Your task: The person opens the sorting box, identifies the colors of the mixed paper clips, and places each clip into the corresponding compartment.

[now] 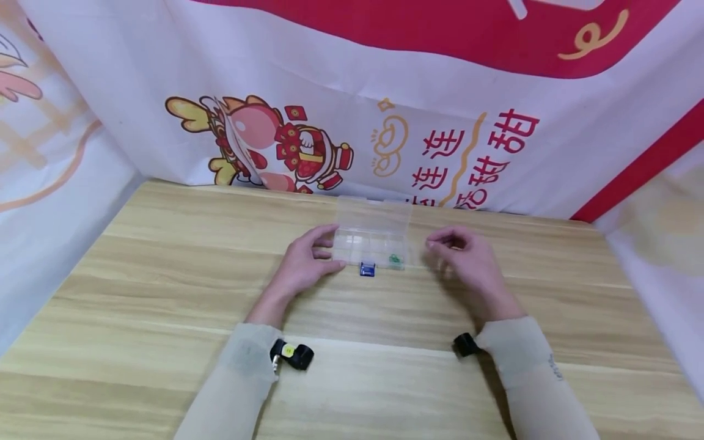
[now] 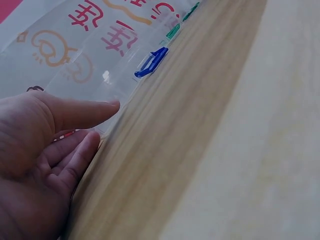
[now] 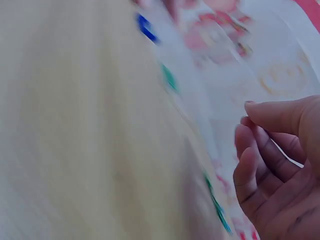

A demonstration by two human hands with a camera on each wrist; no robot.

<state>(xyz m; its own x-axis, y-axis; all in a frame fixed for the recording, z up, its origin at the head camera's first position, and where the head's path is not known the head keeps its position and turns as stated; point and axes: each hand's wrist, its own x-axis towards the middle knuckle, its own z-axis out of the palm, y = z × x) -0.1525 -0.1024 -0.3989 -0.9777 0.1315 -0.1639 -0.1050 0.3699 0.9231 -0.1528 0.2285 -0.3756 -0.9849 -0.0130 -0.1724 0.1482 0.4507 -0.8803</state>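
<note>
At the left end of the clear box [image 1: 363, 250], the left hand [image 1: 304, 261] curls thumb and fingers around its corners. Along the box's front edge sits a blue clasp [image 1: 367, 269], then a green piece [image 1: 395, 260] in its right front corner. Both wrist views show a second green strip [image 3: 217, 204] farther right of the box, which the head view does not reveal. Beyond the box's right end hovers the right hand [image 1: 467, 253], fingers bent, thumb near forefinger; whether it pinches anything, I cannot tell.

L arm [image 1: 233, 379] & R arm [image 1: 539, 382] reach fwd. L hand [image 1: 302, 261]: thumb & index apart. R hand [image 1: 470, 258]: fingers curled, thumb tip nr index tip.
</note>
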